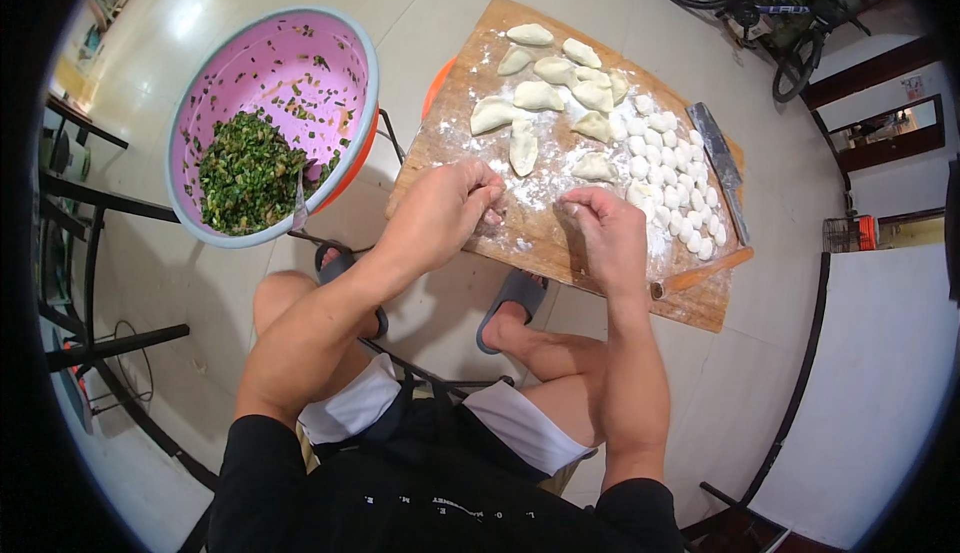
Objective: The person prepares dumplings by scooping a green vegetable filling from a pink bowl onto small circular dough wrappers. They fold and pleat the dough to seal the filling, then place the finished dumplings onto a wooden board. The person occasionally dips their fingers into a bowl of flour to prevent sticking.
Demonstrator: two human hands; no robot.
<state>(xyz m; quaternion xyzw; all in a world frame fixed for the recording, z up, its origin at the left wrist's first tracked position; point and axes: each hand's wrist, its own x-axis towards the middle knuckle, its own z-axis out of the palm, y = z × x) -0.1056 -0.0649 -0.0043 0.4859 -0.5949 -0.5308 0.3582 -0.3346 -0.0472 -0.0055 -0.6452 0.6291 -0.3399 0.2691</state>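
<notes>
both hands (pixel 520 218) over floured cutting board (pixel 545 238)

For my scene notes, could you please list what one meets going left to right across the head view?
Pink plastic bowl of chopped greens → left hand → right hand → small white dough pieces → cleaver.

Person wears a black short-sleeved top (pixel 440 498) with small pale lettering across it, white shorts (pixel 520 428) with a black apron-like panel between the legs, grey slide sandals (pixel 512 298). Bare forearms, both hands (pixel 440 208) dusted with flour, no rings or watch.
</notes>
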